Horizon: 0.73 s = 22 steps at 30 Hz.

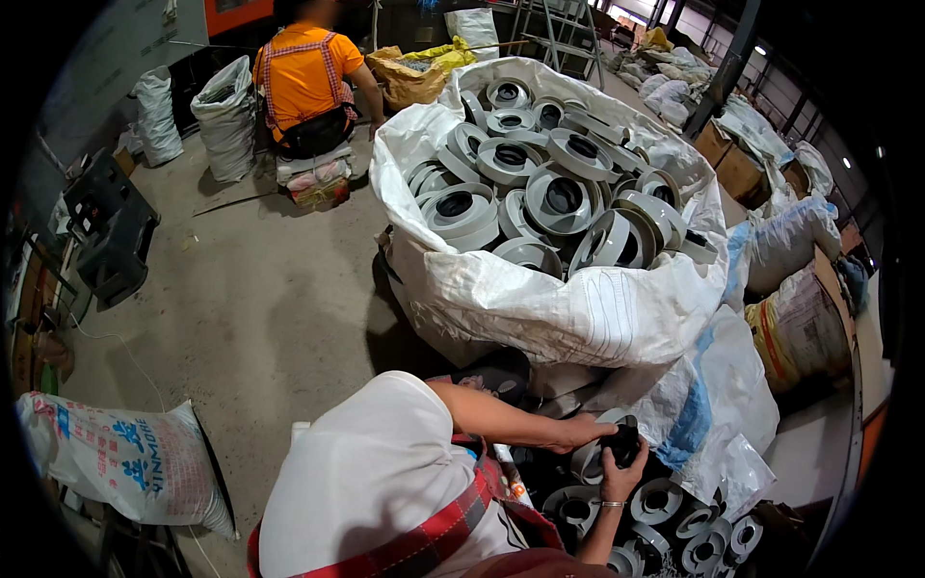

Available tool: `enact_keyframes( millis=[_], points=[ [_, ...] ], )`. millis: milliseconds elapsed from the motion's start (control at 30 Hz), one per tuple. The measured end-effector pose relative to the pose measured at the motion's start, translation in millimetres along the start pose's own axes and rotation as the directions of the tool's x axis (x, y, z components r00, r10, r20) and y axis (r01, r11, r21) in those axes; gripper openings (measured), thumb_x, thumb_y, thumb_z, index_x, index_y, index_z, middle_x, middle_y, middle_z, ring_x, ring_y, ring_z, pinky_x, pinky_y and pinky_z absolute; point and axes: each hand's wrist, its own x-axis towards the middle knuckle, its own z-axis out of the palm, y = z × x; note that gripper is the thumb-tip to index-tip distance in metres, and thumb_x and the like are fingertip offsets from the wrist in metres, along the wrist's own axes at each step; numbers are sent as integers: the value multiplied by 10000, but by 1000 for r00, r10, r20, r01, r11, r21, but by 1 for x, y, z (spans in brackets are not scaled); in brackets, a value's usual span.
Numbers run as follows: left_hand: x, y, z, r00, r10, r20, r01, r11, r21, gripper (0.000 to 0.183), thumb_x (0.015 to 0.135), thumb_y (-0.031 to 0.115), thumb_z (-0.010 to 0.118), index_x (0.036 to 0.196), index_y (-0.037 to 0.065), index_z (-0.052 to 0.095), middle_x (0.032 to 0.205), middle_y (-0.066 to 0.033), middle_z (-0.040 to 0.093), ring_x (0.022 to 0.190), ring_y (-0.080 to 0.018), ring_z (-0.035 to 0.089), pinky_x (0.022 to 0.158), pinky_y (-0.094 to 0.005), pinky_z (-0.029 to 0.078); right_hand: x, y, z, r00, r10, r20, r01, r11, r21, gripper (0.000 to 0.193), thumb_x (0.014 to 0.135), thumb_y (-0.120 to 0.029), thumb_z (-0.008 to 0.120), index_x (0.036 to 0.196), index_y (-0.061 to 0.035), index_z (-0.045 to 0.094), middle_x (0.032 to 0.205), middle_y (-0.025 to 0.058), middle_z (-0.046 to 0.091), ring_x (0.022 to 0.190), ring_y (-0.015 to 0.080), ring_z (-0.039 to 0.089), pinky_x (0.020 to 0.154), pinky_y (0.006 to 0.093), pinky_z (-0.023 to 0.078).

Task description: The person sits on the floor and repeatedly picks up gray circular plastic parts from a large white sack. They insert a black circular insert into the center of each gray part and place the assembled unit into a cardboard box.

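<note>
My left hand [580,433] is closed on the rim of a grey round plastic piece [588,464], a ring-shaped part. Against its face, my right hand [624,474] grips a black round insert [623,442]; my fingers partly hide where the two meet. Below and beside my hands lie several more grey ring parts [657,502], some with black centres. Ahead of me stands a big white woven sack [540,299], heaped with grey rings [561,197] that have black centres.
In an orange top, a person [310,87] sits on a low stack at the back left. White sacks [224,116] stand beside them. A printed sack [135,462] lies at the left, below a dark plastic crate [108,226]. Stuffed bags [795,241] line the right side.
</note>
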Motion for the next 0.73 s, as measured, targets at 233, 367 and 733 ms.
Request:
enact_keyframes(
  millis=[233,367,733],
  points=[
    [-47,30,-18,993,115,-11,-103,921,376,479,834,402,586,1105,7,600,992,-109,627,893,-163,550,784,-315,439,-4,-55,-3,961,-122,250,204,919,-336,720,578,-155,721,1204,19,411,1070,209,483,999,362,503,887,393,417],
    [-64,47,-24,964,243,112,-264,790,553,574,843,516,539,995,-32,621,870,-125,623,778,-169,530,709,-337,439,-10,-73,4,887,-297,355,409,861,-302,710,549,-147,725,1162,10,405,1022,200,479,969,379,483,849,413,416],
    [-81,45,-24,989,121,88,-146,899,412,474,841,437,590,1042,8,613,901,-65,605,798,-134,509,715,-295,433,-36,-89,17,980,48,192,-24,991,-129,740,637,-270,801,1205,13,422,1036,186,580,841,260,596,782,350,496]
  ],
)
